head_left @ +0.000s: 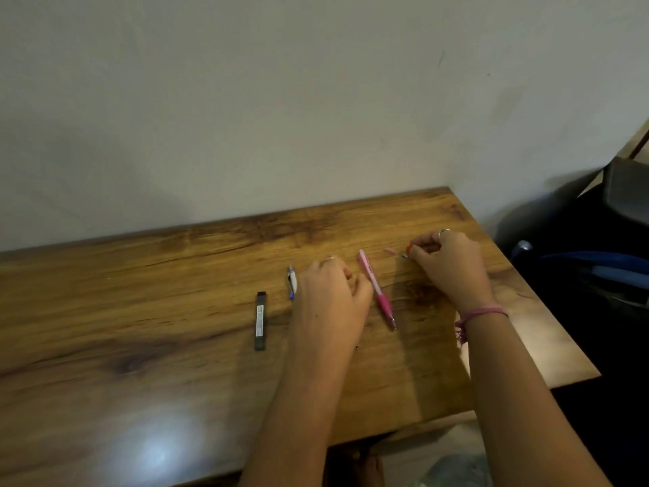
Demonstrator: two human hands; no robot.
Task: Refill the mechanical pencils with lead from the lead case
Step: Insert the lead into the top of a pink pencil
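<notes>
Your right hand [451,265] has its fingers [423,248] curled tight on a small object with an orange end and a metallic tip [406,252], low over the far right part of the desk [140,311]; the hand covers most of that object, so what it is cannot be told. Just left of it lies a small pale pink piece [389,250], too blurred to identify.

Your left hand [330,293] is seen from the back, knuckles up, with its fingers bent downward out of sight. Whether they grip anything cannot be told. There is a ring on each hand, and a pink thread bracelet [477,316] sits on your right wrist.

The pink mechanical pencil [376,289] lies flat on the desk between your two hands, tip pointing toward you, touched by neither. The white and blue mechanical pencil [291,282] lies just left of your left hand, and that hand hides part of its barrel. Further left, well apart from both hands, the dark lead case [260,320] lies lengthwise on the wood, its label unreadable.

Dark, indistinct shapes [597,258] sit past the right edge of the desk, cut off by the frame.
</notes>
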